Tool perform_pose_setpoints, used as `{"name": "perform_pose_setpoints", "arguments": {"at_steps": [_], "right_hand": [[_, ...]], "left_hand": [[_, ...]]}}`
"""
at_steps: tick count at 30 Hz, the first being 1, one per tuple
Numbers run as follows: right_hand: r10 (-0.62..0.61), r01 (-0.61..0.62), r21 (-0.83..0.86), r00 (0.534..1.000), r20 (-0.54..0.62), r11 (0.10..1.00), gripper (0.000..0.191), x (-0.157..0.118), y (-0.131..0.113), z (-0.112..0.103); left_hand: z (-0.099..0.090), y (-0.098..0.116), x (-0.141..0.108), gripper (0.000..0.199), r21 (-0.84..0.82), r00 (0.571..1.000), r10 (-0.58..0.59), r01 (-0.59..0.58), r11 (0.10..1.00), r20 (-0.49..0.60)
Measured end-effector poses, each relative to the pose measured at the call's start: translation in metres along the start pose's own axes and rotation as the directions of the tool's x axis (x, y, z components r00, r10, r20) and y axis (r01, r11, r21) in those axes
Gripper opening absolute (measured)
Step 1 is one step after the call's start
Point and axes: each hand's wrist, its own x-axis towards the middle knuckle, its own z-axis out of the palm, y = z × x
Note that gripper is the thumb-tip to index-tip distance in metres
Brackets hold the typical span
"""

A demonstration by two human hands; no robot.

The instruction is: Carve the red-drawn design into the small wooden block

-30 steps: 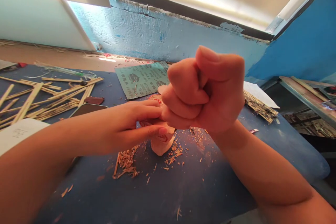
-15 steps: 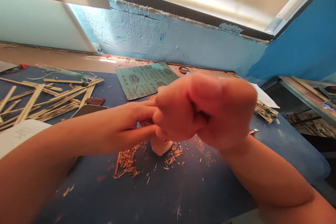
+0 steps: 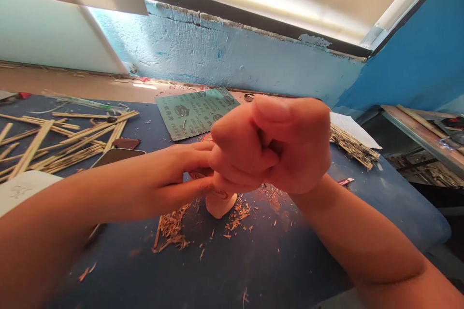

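Observation:
A pale wooden piece (image 3: 220, 206) with red markings stands on the blue table, mostly hidden behind my hands. My left hand (image 3: 194, 166) is wrapped round it from the left, its fingertips covered by the other hand. In front and above, my right hand (image 3: 271, 145) is closed in a fist with the thumb on top; whatever it holds, if anything, is hidden. Wood shavings (image 3: 172, 227) lie beside the base of the piece on both sides.
Thin wooden sticks (image 3: 72, 140) lie at the left, near a dark flat device (image 3: 118, 155) and a white marked object (image 3: 27, 186). A green printed sheet (image 3: 195, 111) lies behind my hands. At the right are a stick bundle (image 3: 353, 147) and white paper (image 3: 357, 128).
My right hand has moved slightly left in view, and its outline is sharper. The whole scene has shifted a little left and my left hand keeps its hold.

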Motion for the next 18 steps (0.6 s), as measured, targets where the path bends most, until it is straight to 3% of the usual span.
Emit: {"name": "perform_pose_setpoints", "arguments": {"at_steps": [3,5,12,14,18], "right_hand": [[-0.132,0.124,0.137,0.99,0.048,0.983,0.052,0.003,0.011,-0.009],[-0.284,0.251,0.272,0.955,0.089,0.929,0.049,0.005,0.02,-0.016],[-0.141,0.125,0.169,0.986,0.085,0.978,0.048,0.003,0.016,-0.018],[-0.171,0.148,0.204,0.981,0.097,0.968,0.047,0.006,0.02,-0.024],[-0.345,0.301,0.272,0.93,0.128,0.914,0.043,0.007,0.028,-0.028]], "left_hand": [[0.001,-0.001,-0.001,0.024,0.045,0.999,-0.011,0.014,0.999,-0.051],[0.002,-0.002,-0.001,0.027,0.073,0.997,-0.035,0.04,0.997,-0.073],[0.002,-0.003,-0.001,0.026,0.08,0.997,-0.045,0.05,0.996,-0.064],[0.003,-0.004,-0.001,0.027,0.098,0.996,-0.059,0.066,0.993,-0.07],[0.003,-0.004,-0.002,0.03,0.104,0.993,-0.093,0.099,0.99,-0.067]]}}
